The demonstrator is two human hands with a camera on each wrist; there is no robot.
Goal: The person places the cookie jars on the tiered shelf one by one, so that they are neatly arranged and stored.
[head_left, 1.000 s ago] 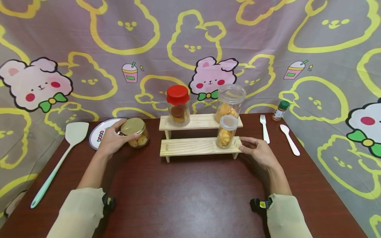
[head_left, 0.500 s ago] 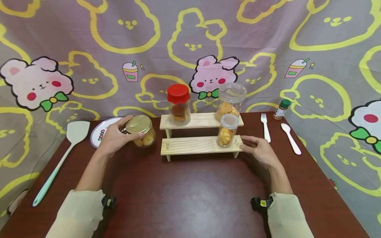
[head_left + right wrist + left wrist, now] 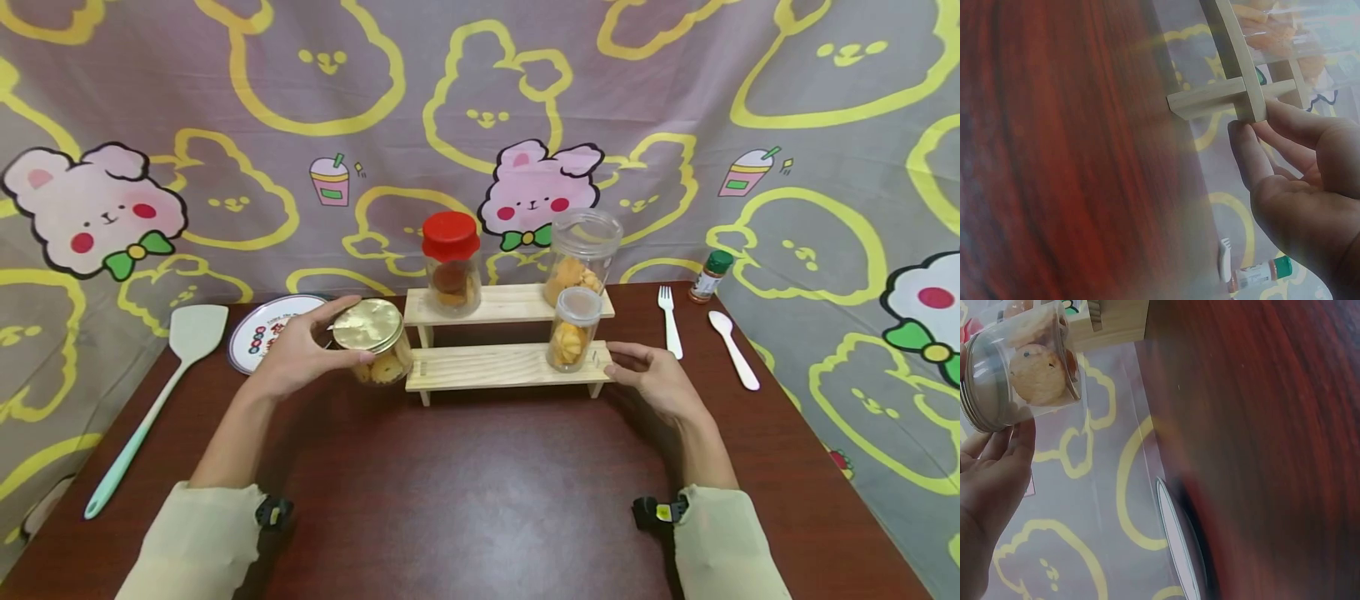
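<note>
My left hand [image 3: 300,350] grips a clear cookie jar [image 3: 386,367] with a gold lid, thumb and fingers on opposite sides near the lid. In the left wrist view the jar [image 3: 1038,375] shows round cookies inside and is raised off the table. It is right beside the left end of a two-tier wooden shelf [image 3: 480,367]. At the other end, my right hand [image 3: 656,379] pinches the tip of the lower tier. The right wrist view shows the thumb and fingers at the edge of that wooden board [image 3: 1250,94].
A red-lidded jar [image 3: 452,275] and a large clear jar [image 3: 581,250] stand on the upper tier, a small jar [image 3: 572,333] on the lower one. A plate [image 3: 251,342] and spatula [image 3: 176,367] lie left; a fork [image 3: 670,321], spoon [image 3: 733,350] and green-capped bottle [image 3: 708,279] lie right.
My left hand has carried the gold-lidded jar to the right, from beside the plate to the shelf's left end. My right hand has stayed at the shelf's right end.
</note>
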